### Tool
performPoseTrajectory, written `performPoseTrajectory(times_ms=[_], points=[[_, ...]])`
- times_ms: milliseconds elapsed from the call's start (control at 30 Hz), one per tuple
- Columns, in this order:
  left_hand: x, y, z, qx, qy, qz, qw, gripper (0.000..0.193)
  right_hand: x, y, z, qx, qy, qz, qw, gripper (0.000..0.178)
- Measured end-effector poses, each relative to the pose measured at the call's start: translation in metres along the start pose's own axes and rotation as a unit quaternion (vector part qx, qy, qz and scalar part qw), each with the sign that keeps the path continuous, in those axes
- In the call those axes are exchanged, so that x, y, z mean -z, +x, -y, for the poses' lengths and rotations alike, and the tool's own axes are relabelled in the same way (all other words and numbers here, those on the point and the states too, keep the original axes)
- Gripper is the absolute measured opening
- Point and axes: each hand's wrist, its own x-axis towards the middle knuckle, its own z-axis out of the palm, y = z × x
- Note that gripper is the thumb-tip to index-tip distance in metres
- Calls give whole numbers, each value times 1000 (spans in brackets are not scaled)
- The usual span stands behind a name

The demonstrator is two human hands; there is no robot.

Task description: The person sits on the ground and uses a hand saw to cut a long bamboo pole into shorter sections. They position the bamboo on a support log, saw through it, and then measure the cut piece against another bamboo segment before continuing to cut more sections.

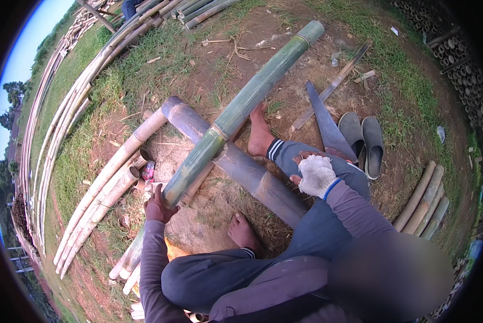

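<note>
My bare left hand point(160, 206) grips the near end of a green bamboo pole point(263, 89), its fingers wrapped round the side. The pole lies slanted across a thicker, greyish bamboo log point(247, 161), touching it near a node. My right hand point(315, 175), in a white knitted glove with bare fingertips, rests on my bent right leg with its fingers curled. Whether it holds anything is hidden. Close to that hand, a handsaw point(326, 121) has its blade pointing away past my knee; its handle cannot be made out.
A pair of dark slip-on shoes point(372, 141) stands right of the saw, near a split wooden strip point(327, 94). Cut bamboo pieces point(424, 196) lie at the right. Long bamboo poles point(98, 202) lie at the left. My bare left foot point(244, 231) is beside the log.
</note>
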Motion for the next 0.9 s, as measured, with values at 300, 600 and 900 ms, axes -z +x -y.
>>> performPoseTrajectory(times_ms=[300, 600, 900], points=[[-16, -10, 0, -8, 45, -77, 996, 98, -2, 0, 7, -78, 36, -31, 996, 47], [41, -21, -88, -42, -15, -127, 991, 92, -1, -1, 5, -83, 29, -20, 996, 38], [46, -7, -119, -62, 68, -43, 995, 96, -2, -2, 2, -66, 23, -29, 997, 38]])
